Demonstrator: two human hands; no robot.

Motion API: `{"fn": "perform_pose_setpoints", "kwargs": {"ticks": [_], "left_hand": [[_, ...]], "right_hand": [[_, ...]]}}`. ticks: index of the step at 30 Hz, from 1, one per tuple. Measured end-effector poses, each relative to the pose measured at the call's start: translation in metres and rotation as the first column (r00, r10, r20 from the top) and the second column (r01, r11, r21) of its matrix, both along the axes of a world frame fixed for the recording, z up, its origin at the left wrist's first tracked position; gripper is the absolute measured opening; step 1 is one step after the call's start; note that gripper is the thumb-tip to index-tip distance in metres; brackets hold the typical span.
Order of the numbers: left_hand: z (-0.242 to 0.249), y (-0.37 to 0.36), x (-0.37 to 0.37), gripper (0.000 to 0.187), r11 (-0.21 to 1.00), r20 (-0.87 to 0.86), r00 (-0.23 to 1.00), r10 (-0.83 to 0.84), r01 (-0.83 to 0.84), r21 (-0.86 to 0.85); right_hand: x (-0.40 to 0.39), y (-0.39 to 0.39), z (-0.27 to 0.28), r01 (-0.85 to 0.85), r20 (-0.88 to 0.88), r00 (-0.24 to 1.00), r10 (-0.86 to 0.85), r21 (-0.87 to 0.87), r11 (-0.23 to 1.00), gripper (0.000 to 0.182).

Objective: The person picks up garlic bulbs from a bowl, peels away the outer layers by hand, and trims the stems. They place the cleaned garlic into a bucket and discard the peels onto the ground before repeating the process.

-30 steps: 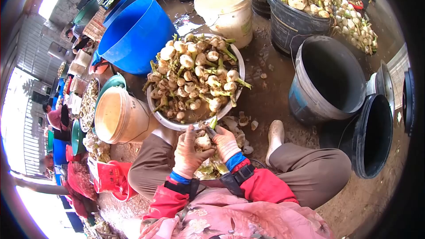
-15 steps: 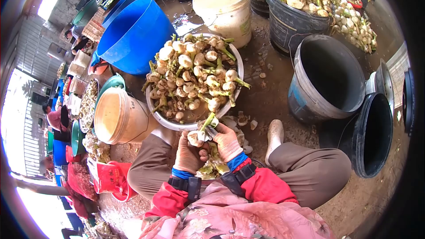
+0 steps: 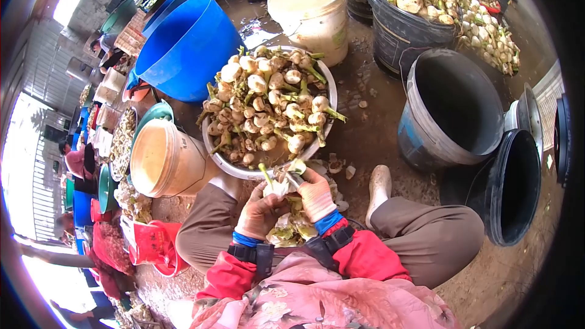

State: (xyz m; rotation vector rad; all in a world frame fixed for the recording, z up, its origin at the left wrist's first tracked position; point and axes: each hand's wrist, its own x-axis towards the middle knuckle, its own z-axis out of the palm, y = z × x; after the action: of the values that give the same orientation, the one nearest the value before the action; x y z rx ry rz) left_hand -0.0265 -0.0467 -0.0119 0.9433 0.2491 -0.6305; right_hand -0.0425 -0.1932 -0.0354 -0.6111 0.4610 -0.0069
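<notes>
Grasping in the left hand [image 3: 261, 212] a pale, stalked bulb [image 3: 279, 188], with fingers curled about it and with the green stalk [image 3: 264, 172] pointing up and away toward the basin. Closed, in the right hand [image 3: 317, 195], on a dark grey tool [image 3: 295, 179], apparently a small knife (too small in view to tell edge from handle), and brought right up beside the bulb. Probably in the midst of stripping away outer skin, to judge by the shed layers below. Calls next, in all likelihood, for a firm turn of the bulb on the left and a short, shallow stroke on the right, with thumbs well clear of the edge.

Just below the hands: peelings [image 3: 294, 225], ragged and limp, whitish to yellow-green. Directly beyond, on wet, muddy ground: a round, pale-rimmed basin [image 3: 237, 172], heaped with knobbly, dirt-streaked bulbs [image 3: 262, 106] and bristling with stubby green stalks. To the left: a smooth, glossy blue tub [image 3: 183, 55] and, nearer, a tilted cream pail [image 3: 189, 164]. Behind the basin: a grime-stained white bucket [image 3: 326, 33]. Out to the right: a scuffed, wide-mouthed grey bucket [image 3: 420, 125], near a black bucket [image 3: 509, 189] tipped toward the lap.
</notes>
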Motion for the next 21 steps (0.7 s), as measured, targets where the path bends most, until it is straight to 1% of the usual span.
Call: {"fn": "perform_pose_setpoints", "kwargs": {"ticks": [1,2,3,4,5,6,8,9,10,11,12,13,14,15,16,17,18,20,21], "left_hand": [[-0.018,0.001,0.003,0.064,0.995,0.156,0.985,-0.067,0.054,0.086],[-0.03,0.011,0.002,0.064,0.995,0.155,0.986,-0.068,0.056,0.084],[-0.006,0.004,-0.001,0.068,0.985,0.092,0.983,-0.156,0.162,-0.055],[0.008,0.002,-0.004,0.073,0.948,0.043,0.969,-0.245,0.249,-0.198],[0.004,0.008,-0.005,0.082,0.922,0.049,0.96,-0.277,0.28,-0.267],[0.012,0.009,-0.009,0.082,0.912,0.019,0.962,-0.272,0.264,-0.313],[0.007,0.019,-0.011,0.086,0.861,0.068,0.944,-0.322,0.322,-0.393],[0.023,0.018,-0.014,0.094,0.89,0.061,0.941,-0.332,0.334,-0.31],[0.024,0.018,-0.013,0.094,0.891,0.061,0.941,-0.332,0.334,-0.308],[0.024,0.019,-0.012,0.097,0.922,0.11,0.939,-0.327,0.342,-0.183],[0.024,0.019,-0.01,0.101,0.939,0.161,0.932,-0.326,0.339,-0.057],[0.025,0.016,-0.008,0.101,0.938,0.136,0.948,-0.287,0.307,-0.163],[0.023,0.02,-0.006,0.101,0.939,0.136,0.949,-0.283,0.303,-0.163],[0.017,0.026,-0.001,0.101,0.946,0.157,0.932,-0.325,0.322,0.044],[0.009,0.03,0.003,0.101,0.912,0.167,0.914,-0.371,0.324,0.25],[-0.001,0.032,0.006,0.1,0.923,0.153,0.927,-0.342,0.301,0.238],[0.005,0.027,0.005,0.1,0.924,0.152,0.928,-0.34,0.3,0.236],[0.025,0.016,0.004,0.098,0.948,0.198,0.933,-0.3,0.269,0.169],[0.023,0.017,0.002,0.093,0.947,0.179,0.946,-0.269,0.226,0.231]], "right_hand": [[0.0,-0.001,-0.008,0.006,-0.005,1.0,-0.005,0.105,0.994,0.034],[0.002,0.001,-0.019,0.008,-0.007,1.0,-0.007,0.104,0.995,0.034],[0.004,0.003,-0.031,0.046,-0.017,0.999,-0.044,0.119,0.992,0.034],[0.004,0.003,-0.032,0.078,-0.027,0.997,-0.075,0.134,0.988,0.035],[0.003,-0.001,-0.033,0.075,-0.017,0.997,-0.074,0.052,0.996,0.035],[0.01,0.0,-0.056,0.078,-0.031,0.996,-0.079,-0.016,0.997,0.034],[0.01,-0.012,-0.072,0.11,-0.151,0.983,-0.104,0.032,0.993,0.037],[0.011,-0.018,-0.062,-0.065,-0.17,0.985,-0.004,-0.397,0.915,0.037],[0.008,-0.02,-0.062,-0.065,-0.169,0.986,-0.003,-0.395,0.916,0.037],[0.005,-0.021,-0.062,-0.172,-0.168,0.984,0.066,-0.763,0.623,0.036],[0.004,-0.022,-0.062,-0.216,-0.195,0.973,0.126,-0.959,0.183,0.036],[0.001,-0.026,-0.048,-0.266,-0.18,0.958,0.225,-0.854,0.447,0.041],[-0.001,-0.027,-0.034,-0.267,-0.18,0.957,0.229,-0.854,0.446,0.041],[-0.002,-0.026,-0.022,-0.238,-0.02,0.943,0.331,-0.736,0.634,0.042],[-0.002,-0.024,-0.014,-0.237,0.156,0.908,0.388,-0.572,0.786,0.043],[-0.004,-0.019,-0.011,-0.243,0.224,0.886,0.405,-0.52,0.819,0.041],[-0.005,-0.015,-0.014,-0.265,0.285,0.866,0.41,-0.433,0.861,0.04],[-0.007,-0.012,-0.002,-0.229,0.219,0.834,0.507,-0.699,0.677,0.04],[-0.007,-0.012,0.004,-0.23,0.218,0.834,0.508,-0.699,0.677,0.04]]}}
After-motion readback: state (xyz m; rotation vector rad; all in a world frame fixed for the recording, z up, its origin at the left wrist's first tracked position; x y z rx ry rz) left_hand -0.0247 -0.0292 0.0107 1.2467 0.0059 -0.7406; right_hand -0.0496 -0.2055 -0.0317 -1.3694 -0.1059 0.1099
